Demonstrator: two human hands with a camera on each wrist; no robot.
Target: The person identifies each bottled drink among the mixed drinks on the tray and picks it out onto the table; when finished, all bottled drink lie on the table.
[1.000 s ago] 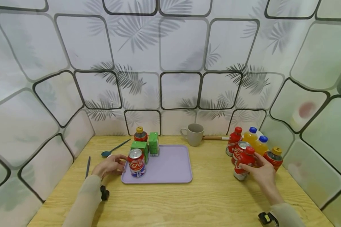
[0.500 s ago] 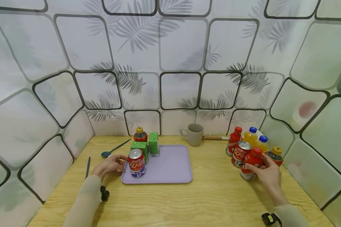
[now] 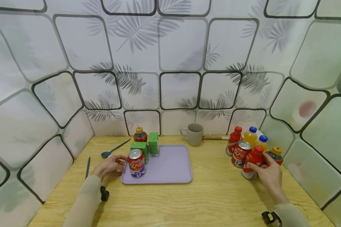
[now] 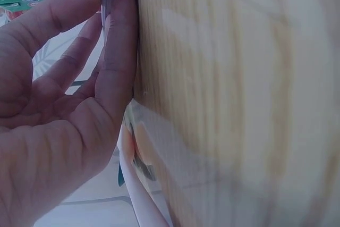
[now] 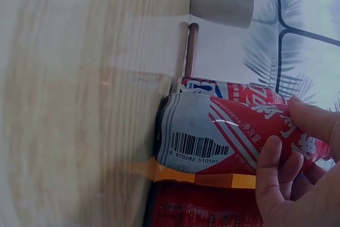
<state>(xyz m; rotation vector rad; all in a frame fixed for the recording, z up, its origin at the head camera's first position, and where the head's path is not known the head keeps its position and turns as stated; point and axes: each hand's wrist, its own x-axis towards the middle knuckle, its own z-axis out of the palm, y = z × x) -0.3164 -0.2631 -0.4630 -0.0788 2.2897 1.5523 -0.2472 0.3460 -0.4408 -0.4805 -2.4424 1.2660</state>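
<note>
Right hand grips red bottle, thumb one side, fingers curled round the other. Bottle upright at the front of the right-hand group, looks to be standing on table. Left hand pinches left edge of tray, fingertips on the rim in left wrist view. Black device on left wrist, another device on right. Pale sleeves both arms.

Tray flat on table, nearer the left hand. On its left part: can, upright, just beside left fingertips. Green carton right behind can, second carton farther back to the right. Stick left of left hand, label unclear.

Right group, beyond and beside gripped bottle: second can just left of it, yellow-cap bottle to its right, partly behind the hand. Two juice bottles, one nearer, other farther, both blue caps. Second red bottle at left rear.

Back of table: blue spoon lying slantwise, dark bottle behind cartons, mug upright, wooden handle lying just right of it. Leaf-print curtain behind everything.
</note>
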